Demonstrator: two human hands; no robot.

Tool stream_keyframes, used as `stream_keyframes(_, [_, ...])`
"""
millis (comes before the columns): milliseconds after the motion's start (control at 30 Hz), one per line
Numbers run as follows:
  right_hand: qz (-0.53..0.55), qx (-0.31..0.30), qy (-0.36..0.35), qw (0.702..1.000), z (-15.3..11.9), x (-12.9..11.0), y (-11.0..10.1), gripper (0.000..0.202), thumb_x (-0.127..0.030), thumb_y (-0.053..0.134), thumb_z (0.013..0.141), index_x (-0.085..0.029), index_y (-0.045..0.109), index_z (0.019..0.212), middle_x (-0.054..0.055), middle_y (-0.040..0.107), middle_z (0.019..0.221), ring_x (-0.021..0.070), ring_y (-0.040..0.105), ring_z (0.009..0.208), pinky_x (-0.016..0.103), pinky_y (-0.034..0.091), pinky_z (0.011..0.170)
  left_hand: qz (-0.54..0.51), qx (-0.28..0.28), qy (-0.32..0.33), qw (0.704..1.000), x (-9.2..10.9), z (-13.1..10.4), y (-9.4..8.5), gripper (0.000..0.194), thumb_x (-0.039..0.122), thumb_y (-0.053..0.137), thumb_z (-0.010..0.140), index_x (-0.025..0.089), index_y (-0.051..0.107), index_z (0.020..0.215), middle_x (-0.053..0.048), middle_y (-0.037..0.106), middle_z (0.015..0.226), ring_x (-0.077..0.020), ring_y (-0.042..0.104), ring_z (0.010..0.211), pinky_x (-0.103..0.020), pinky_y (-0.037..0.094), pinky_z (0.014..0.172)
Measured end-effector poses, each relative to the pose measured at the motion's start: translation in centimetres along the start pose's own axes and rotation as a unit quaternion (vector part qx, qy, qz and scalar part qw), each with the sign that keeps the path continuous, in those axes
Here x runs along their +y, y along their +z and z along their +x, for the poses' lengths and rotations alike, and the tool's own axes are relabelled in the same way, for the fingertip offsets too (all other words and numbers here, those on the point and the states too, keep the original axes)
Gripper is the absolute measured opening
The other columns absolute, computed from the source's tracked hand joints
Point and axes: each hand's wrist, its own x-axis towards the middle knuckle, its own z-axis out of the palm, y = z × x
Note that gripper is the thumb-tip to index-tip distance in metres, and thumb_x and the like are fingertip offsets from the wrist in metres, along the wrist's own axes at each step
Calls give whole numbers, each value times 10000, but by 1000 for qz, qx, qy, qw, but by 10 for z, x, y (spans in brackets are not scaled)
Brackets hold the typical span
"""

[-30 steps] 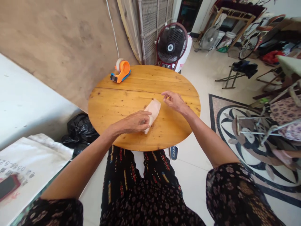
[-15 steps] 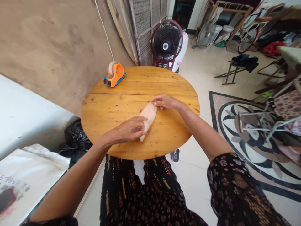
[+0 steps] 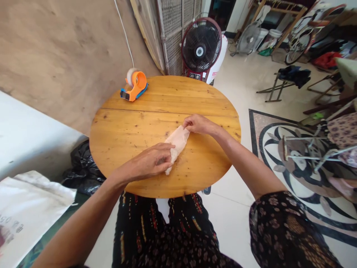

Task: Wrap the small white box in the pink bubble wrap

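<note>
Since the frame 0.5 s back, little has been shifted: the right hand has been curled a touch more over the far end of the pale pink bundle, and the bundle now looks more crumpled at that end, while the left hand has been kept pressed on the near end. Against the frame 1.0 s back, the right hand has been brought from open and apart onto the bundle.

The bundle is laid on the round wooden table, near the middle and slightly toward the near edge, its length running from near left to far right. The left hand is laid flat across the near end, fingers close together and bent down over the material, so that the end is held against the tabletop. The far end is pinched by the right hand, fingers drawn in narrowly around a fold; whether the thumb is under the fold cannot be told.

An orange tape dispenser is seen at the far left edge of the table, well apart from both hands. A standing fan is placed just beyond the far edge, and a black bag lies on the floor to the left of the table.
</note>
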Motion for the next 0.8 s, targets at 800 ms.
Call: stream_keyframes(800, [428, 71, -42, 900, -12, 19, 5, 370, -426, 811, 731, -168, 632, 927, -44, 564, 678, 70, 481, 548, 208, 358, 497, 12, 1, 17, 1000, -25, -10, 10, 216, 309, 506, 958, 252, 633, 792, -14, 582, 1434, -213, 436, 1423, -375, 425, 1142])
